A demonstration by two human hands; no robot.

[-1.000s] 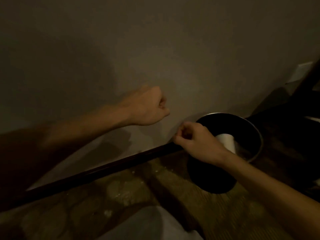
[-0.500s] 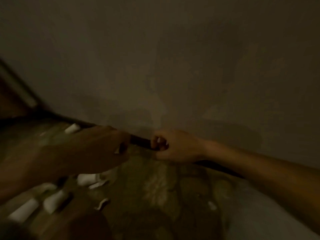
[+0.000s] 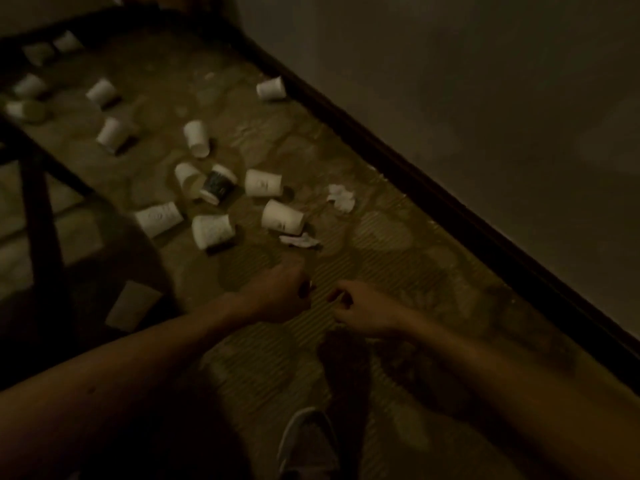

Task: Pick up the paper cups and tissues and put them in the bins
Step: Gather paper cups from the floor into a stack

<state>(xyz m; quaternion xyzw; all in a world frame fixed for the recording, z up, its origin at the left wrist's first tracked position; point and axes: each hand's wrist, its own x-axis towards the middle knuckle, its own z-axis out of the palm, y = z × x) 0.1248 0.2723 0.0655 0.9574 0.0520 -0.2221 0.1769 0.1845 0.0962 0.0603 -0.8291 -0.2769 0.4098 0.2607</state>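
Dim, stone-patterned floor (image 3: 381,237) runs along a dark skirting board (image 3: 433,192) under a plain wall (image 3: 485,81). Far left of the fingers stands a dark furniture frame (image 3: 34,202), and a flat pale card (image 3: 133,306) lies on the floor left of the left hand (image 3: 277,292). Paper cups (image 3: 195,138) lie scattered on their sides beyond and to the left of both hands, well apart from them. Among them a dark printed cup (image 3: 218,185) lies against a white one. One lone cup (image 3: 272,88) rests far beyond the left hand, close to the skirting board. The nearest cup (image 3: 282,216) lies just beyond the left hand, with a flat tissue (image 3: 299,240) at its rim, between cup and knuckles. The left hand's fingers are curled into a fist above the floor, with nothing visible inside. Just beside it, not touching, the right hand (image 3: 363,310) is likewise fisted, its fingers folded in on nothing that shows. A crumpled tissue (image 3: 341,197) lies beyond the right hand, toward the skirting board. Nearer than both hands, a pale shoe (image 3: 308,441) shows.
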